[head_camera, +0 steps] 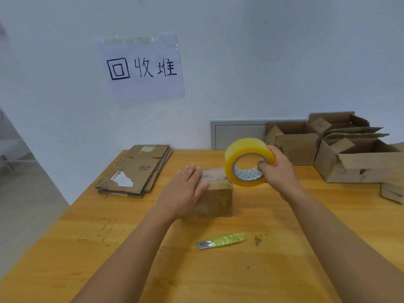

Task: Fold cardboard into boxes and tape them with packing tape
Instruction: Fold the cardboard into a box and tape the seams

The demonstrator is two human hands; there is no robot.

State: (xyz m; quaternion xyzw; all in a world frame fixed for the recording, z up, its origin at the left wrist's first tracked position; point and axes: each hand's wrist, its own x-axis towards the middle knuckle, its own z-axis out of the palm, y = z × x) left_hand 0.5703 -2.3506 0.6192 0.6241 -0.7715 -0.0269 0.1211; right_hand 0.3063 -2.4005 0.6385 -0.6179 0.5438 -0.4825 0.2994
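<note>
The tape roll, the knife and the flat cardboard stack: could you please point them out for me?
tape roll (229, 159), head view, yellow outer band.
knife (227, 239), head view, wrapped handle.
flat cardboard stack (140, 169), head view, top sheet.

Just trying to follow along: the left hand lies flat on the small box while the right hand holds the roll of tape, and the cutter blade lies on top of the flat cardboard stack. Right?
Not quite. The head view shows the cutter blade lying on the bare table, nearer the person than the box, not on the flat cardboard stack. The left hand and right hand with the tape roll are as you said.
</note>
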